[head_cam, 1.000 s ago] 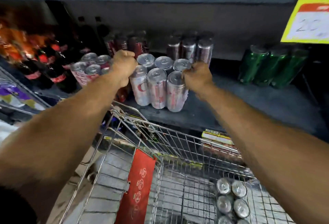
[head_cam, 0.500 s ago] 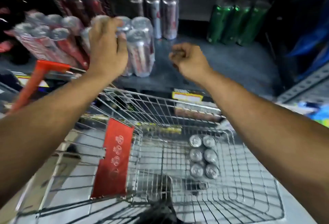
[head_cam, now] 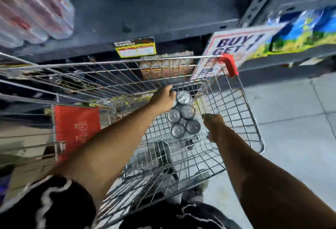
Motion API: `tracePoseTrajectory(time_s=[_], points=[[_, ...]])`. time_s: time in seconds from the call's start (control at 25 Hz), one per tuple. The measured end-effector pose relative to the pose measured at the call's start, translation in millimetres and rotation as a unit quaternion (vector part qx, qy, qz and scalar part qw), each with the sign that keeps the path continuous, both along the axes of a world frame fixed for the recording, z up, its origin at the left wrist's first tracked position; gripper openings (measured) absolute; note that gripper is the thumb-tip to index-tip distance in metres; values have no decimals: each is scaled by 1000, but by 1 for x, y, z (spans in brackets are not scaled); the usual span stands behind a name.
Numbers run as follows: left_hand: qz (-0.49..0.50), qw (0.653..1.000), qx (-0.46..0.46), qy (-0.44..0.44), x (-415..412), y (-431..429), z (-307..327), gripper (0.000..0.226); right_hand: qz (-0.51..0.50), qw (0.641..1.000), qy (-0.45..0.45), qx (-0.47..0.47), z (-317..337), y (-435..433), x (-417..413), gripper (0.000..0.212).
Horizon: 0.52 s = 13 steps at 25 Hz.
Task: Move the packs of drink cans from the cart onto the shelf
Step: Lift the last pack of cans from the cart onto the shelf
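Observation:
A shrink-wrapped pack of silver-topped drink cans (head_cam: 183, 115) stands on the floor of the wire cart (head_cam: 254, 119). My left hand (head_cam: 163, 99) reaches into the cart and rests on the pack's far left corner, covering one can; its fingers bend down there and whether they grip is hidden. My right hand (head_cam: 213, 127) hangs just right of the pack, fingers curled, nothing in it and a small gap to the cans. Blurred red and silver can packs (head_cam: 32, 10) stand on the dark shelf (head_cam: 145, 10) at the upper left.
The cart's red child-seat flap (head_cam: 76, 125) is at the left and a red corner guard (head_cam: 230, 64) at its far rim. A "BUY 1 GET 1" sign (head_cam: 236, 45) and a yellow price label (head_cam: 136, 48) hang on the shelf edge. Blue-green packages (head_cam: 300, 28) fill the right shelf. Grey tiled floor (head_cam: 294, 119) lies to the right.
Both hands left the pack on the shelf and dropped into the cart. My view swung down and right, from the shelf to the cart's floor.

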<state>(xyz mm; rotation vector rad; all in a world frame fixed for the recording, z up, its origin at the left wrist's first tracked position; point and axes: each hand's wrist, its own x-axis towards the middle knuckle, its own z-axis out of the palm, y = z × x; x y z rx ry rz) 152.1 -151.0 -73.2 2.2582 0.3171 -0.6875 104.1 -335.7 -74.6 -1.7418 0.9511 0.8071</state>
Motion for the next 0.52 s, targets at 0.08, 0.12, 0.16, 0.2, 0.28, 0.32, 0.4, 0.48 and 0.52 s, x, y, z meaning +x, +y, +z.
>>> tracePoseTrajectory(time_s=[0.08, 0.12, 0.16, 0.2, 0.28, 0.32, 0.4, 0.48, 0.52], points=[[-48, 999, 13, 21, 17, -15, -21, 58, -106, 985, 79, 112, -12, 5, -16, 22], [-75, 996, 28, 34, 25, -20, -31, 60, -150, 970, 114, 153, -15, 11, -21, 20], [-104, 992, 48, 48, 31, -23, -38, 62, -196, 955, 145, 167, -19, 20, -24, 20], [-131, 988, 65, 60, 36, -23, -44, 60, -249, 940, 161, 166, -21, 29, -23, 23], [-163, 981, 81, 60, 38, -21, -56, 49, -316, 926, 155, 135, -22, 41, -19, 24], [-165, 981, 84, 55, 38, -21, -59, 47, -330, 925, 135, 134, -23, 43, -18, 25], [-141, 984, 91, 54, 37, -18, -57, 48, -304, 940, 78, 135, -30, 41, -18, 27], [-91, 991, 80, 65, 31, -5, -53, 47, -248, 964, 46, 86, -35, 33, -21, 44], [-51, 994, 51, 87, 23, 4, -51, 47, -213, 976, 42, 33, -32, 27, -18, 57]])
